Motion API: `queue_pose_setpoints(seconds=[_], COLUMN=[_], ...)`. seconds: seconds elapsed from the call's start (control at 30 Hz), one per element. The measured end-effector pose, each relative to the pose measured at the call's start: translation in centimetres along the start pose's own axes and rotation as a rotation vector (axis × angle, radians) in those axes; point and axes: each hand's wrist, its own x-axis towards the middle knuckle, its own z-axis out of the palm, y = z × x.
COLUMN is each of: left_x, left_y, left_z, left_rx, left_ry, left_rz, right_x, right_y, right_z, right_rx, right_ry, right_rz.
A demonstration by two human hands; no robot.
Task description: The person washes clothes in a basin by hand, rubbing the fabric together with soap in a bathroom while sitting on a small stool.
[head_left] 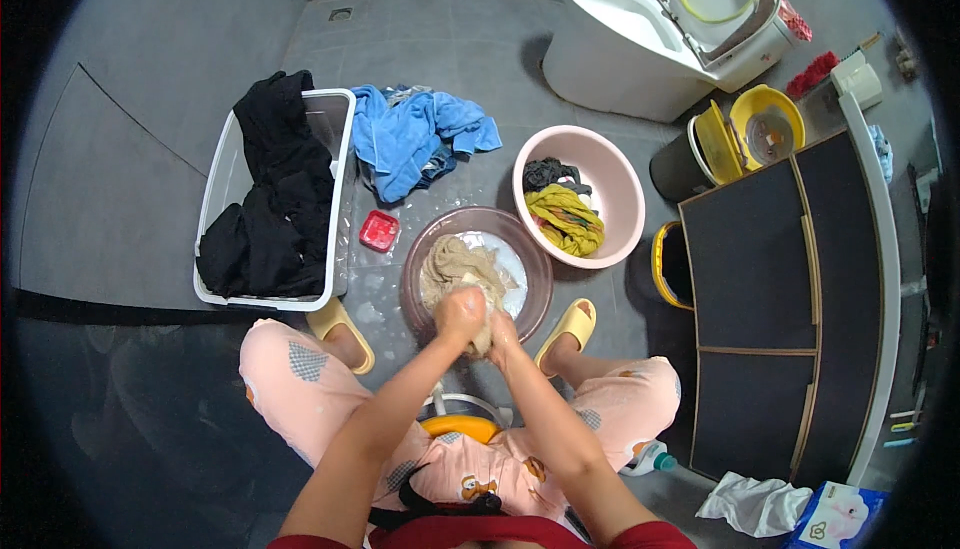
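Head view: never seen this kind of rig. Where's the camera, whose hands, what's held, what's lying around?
No machine here: a wide fisheye camera on the person's head looks down, so straight edges bend toward the rim. The bare left hand and right hand are the person's own. Both have their grip on a beige cloth over a brownish basin of cloudy water. Around it on the gray floor: a white bin with black clothes, a blue cloth, a red dish and a pink tub of clothes.
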Motion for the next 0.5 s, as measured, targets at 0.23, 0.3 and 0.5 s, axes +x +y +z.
queue_pose_setpoints(seconds=[0.23, 0.3, 0.5], left_x=[3.6, 3.0, 1.3], left_y=[-5.5, -5.1, -1.9], left_z=[-2.8, -3.3, -3.3], left_rx=[-1.168, -1.319, -1.027], left_ry=[-0.728, -0.987, -0.361], left_rz=[-0.467, -0.595, -0.406], right_x=[-3.0, -3.1, -3.2], right_y=[-3.2, -4.6, -5.7], right_z=[1.3, 0.7, 0.6], right_rx=[-0.643, -0.585, 0.046], right_ry=[-0.131, -0.061, 0.105], right_rz=[-0.537, -0.48, -0.406])
